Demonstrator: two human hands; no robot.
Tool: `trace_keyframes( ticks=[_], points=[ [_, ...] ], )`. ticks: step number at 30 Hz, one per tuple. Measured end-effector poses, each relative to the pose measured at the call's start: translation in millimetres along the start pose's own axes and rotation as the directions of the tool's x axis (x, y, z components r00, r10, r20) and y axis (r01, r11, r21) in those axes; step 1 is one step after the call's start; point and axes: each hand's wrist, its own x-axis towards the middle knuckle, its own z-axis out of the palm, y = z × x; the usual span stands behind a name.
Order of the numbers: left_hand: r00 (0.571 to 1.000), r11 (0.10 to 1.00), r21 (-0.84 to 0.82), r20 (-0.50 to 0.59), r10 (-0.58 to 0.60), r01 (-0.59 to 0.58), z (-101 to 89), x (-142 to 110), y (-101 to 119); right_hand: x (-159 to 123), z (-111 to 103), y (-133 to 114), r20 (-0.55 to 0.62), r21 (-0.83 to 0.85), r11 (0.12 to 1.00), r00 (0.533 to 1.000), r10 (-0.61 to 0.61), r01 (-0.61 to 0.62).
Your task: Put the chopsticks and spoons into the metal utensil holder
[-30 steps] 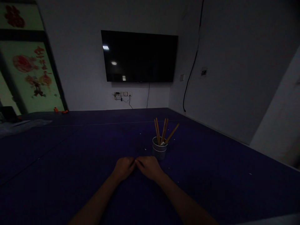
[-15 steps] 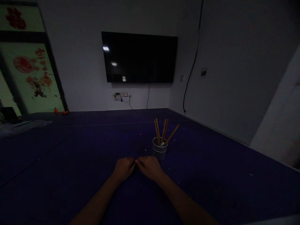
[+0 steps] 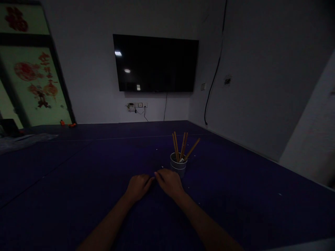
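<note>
A small grey metal bucket (image 3: 178, 169) stands upright on the dark blue surface, holding several thin wooden sticks (image 3: 185, 146) that lean at different angles. My right hand (image 3: 169, 181) is just in front of the bucket and hides part of its lower left side; whether they touch I cannot tell. Its fingers curl downward, with the thumb pointing toward my other hand. To the left, my left hand (image 3: 138, 187) rests low, loosely closed, thumb forward. A narrow gap separates the two hands. No object shows in either one, though their palms face away from me.
The blue surface (image 3: 117, 157) reaches to the walls, with small white scraps scattered around the bucket. A wall-mounted television (image 3: 157, 64) hangs at the back above sockets and cables. Clear plastic sheeting (image 3: 28, 141) and small orange objects (image 3: 72, 125) lie far left. The room is dim.
My right hand has shifted slightly forward, parting from my left hand, which it met before. My left thumb now points out more. The bucket and sticks have not moved.
</note>
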Motion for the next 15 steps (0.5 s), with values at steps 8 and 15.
trace_keyframes(
  ticks=[8, 15],
  points=[
    [1.000, 1.000, 0.011, -0.007, 0.016, -0.016, 1.1, 1, -1, 2, -10, 15, -0.637, 0.088, 0.996, 0.767, 0.077, -0.027],
    [1.000, 1.000, 0.007, -0.016, 0.012, -0.011, 4.0, 1, -2, 6, -23, 20, -0.827, 0.145, 0.964, 0.507, 0.241, -0.223]
  ],
)
